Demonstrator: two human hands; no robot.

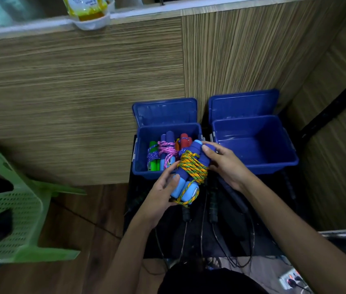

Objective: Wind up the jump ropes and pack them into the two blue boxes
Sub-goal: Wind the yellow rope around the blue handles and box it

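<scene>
Both hands hold one wound jump rope [191, 168] with blue handles and an orange-green cord, just over the front edge of the left blue box [140, 145]. My left hand [163, 187] grips the light-blue handle ends from below. My right hand [220, 162] grips the dark-blue upper ends. The left box holds several wound ropes, among them a pink-corded one [167, 150]. The right blue box [259, 143] is empty with its lid open. Black jump ropes [212, 206] lie loose on the dark surface under my arms.
A wood-grain wall panel [82, 92] rises behind the boxes. At the left a green plastic chair [19, 209] stands on the wooden floor. A power strip [291, 279] lies at the bottom right. A yellow pouch in a white holder [89, 13] sits on the ledge above.
</scene>
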